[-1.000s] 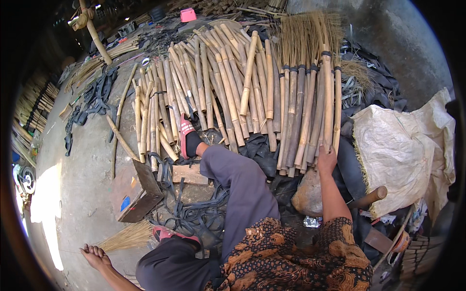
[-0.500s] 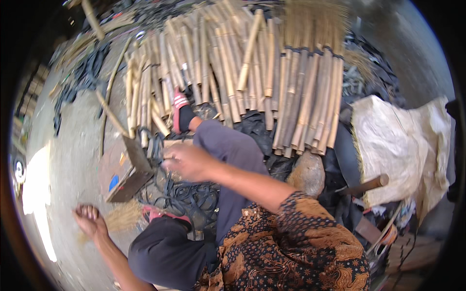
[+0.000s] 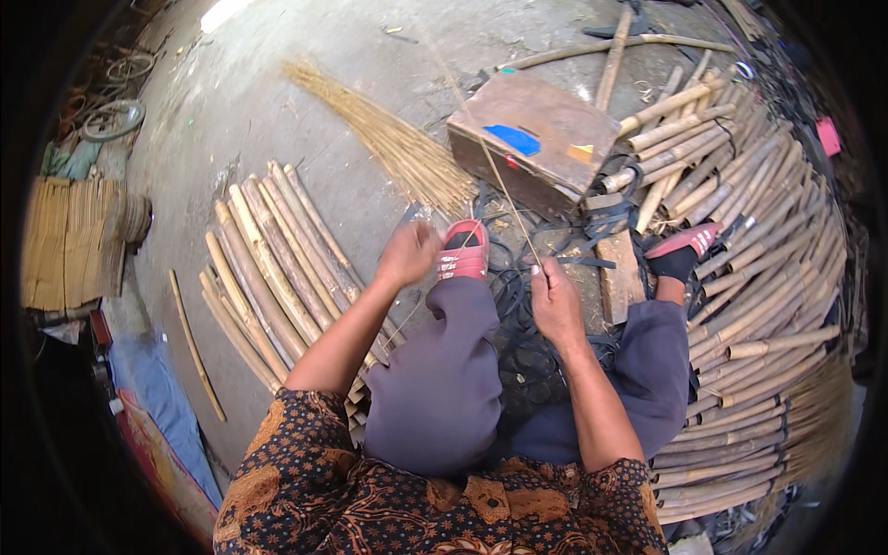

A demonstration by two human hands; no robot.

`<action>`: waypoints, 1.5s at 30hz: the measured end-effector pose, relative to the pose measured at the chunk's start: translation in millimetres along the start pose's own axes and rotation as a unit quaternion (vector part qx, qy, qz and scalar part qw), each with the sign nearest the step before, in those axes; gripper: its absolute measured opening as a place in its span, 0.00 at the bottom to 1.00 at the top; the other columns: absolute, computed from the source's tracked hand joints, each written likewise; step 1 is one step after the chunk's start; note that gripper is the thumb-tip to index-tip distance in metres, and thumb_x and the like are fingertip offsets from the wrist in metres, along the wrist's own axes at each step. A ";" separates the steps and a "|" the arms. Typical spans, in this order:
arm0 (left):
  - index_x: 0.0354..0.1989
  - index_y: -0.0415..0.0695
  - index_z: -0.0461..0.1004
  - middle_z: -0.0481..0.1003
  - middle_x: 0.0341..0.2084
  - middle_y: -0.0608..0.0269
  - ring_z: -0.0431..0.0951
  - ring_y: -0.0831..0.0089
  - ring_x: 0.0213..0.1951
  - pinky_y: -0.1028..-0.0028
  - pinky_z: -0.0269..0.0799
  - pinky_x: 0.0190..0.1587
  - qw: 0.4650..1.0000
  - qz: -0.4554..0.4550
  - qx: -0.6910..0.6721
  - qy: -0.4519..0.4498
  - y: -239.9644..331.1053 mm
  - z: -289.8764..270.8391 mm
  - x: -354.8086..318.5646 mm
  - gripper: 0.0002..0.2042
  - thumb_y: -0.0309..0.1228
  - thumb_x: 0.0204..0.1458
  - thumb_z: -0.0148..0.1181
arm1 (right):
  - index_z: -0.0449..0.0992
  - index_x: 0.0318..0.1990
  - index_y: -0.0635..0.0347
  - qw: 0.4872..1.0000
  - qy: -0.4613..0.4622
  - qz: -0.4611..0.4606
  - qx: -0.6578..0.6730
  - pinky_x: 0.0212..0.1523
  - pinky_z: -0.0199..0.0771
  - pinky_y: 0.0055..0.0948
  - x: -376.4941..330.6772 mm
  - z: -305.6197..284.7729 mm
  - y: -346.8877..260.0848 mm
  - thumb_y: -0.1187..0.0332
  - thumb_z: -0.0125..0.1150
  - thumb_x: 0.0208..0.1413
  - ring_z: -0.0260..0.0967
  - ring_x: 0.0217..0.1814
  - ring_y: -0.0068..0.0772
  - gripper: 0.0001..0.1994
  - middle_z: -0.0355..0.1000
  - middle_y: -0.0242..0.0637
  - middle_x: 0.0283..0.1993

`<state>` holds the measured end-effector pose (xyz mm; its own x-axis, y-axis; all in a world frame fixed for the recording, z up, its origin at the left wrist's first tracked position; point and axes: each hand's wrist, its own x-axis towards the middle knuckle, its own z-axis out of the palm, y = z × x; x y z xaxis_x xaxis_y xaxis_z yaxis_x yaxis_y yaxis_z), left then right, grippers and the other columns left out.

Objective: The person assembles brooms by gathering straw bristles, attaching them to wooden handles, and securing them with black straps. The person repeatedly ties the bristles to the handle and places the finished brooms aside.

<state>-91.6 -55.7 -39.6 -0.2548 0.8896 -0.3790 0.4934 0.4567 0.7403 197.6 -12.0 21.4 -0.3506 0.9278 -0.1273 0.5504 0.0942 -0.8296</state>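
My right hand (image 3: 558, 301) is closed in a pinch on a long thin stalk (image 3: 504, 190), which slants up and left across the front of a brown wooden box (image 3: 523, 129). My left hand (image 3: 407, 254) is smeared by motion just left of my pink sandal (image 3: 462, 250); its fingers cannot be made out. A faint thin strand runs below it, and I cannot tell whether the hand holds it. Beyond the sandal a fan of straw-coloured stalks (image 3: 388, 134) lies on the floor. Dark flat strips (image 3: 518, 296) are tangled between my feet.
Bamboo poles (image 3: 277, 259) lie to the left of my knee. At right are many more poles (image 3: 758, 277), some with bristles (image 3: 819, 416) at their ends. A wooden block (image 3: 618, 277) sits beside the box. A single thin stick (image 3: 194, 342) lies farther left.
The view has swung left, bringing the fan of stalks and left poles into sight. My right hand has left the box's near side and now holds a stalk. My hands are closer together.
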 end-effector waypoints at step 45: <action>0.56 0.29 0.77 0.78 0.58 0.40 0.78 0.45 0.61 0.61 0.75 0.63 0.860 -0.398 -0.153 0.281 -104.4 -36.7 213.5 0.22 0.33 0.57 0.62 | 0.79 0.46 0.65 0.994 0.010 0.068 0.087 0.47 0.73 0.30 55.5 91.0 50.7 0.64 0.53 0.74 0.72 0.42 0.27 0.13 0.78 0.39 0.39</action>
<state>-228.0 86.6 -177.4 -0.8140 0.1144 -0.5695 -0.2436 0.8228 0.5135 137.0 11.4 -77.2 -0.2663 0.9344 -0.2364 0.4513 -0.0959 -0.8872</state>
